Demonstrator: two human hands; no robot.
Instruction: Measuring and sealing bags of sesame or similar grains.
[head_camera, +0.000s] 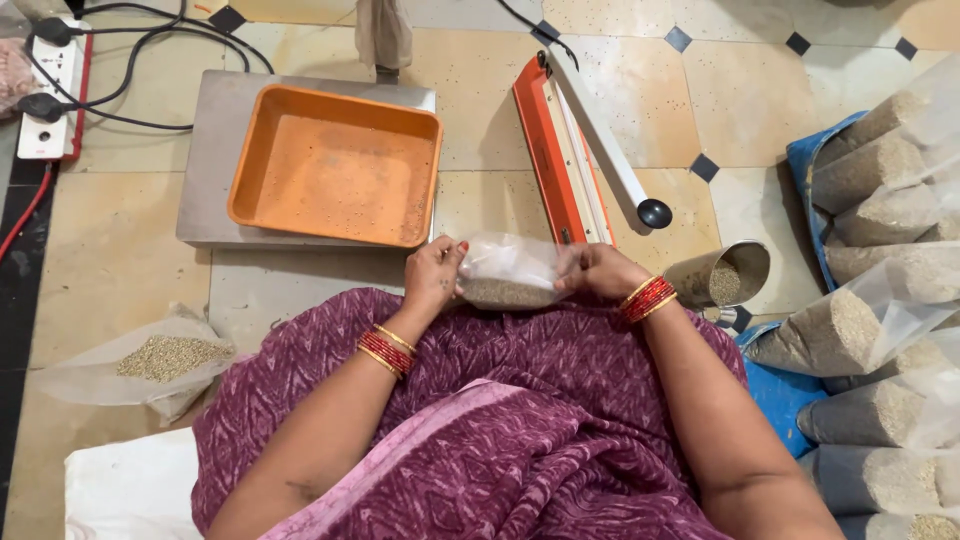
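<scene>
Beige floor tiles spread all around — left hand and right hand grip a grain-filled clear pouch between closed fingers, centre frame; orange tray at eleven o'clock — heat sealer at twelve.

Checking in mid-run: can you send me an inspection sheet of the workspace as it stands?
Surface: tiled floor, beige with small dark diamonds, specked with stray grains.
Job's things: small clear bag partly filled with grain, held over the lap; orange heat sealer ahead, arm raised; orange tray, nearly empty, on a metal scale platform.
Clutter: open bag of loose grain at left; metal scoop holding grain; filled bags piled at right.
Grippers: left hand and right hand each grip one end of the bag.
Cables: power strip with black leads, top left.
Surroundings: nothing seen.
</scene>
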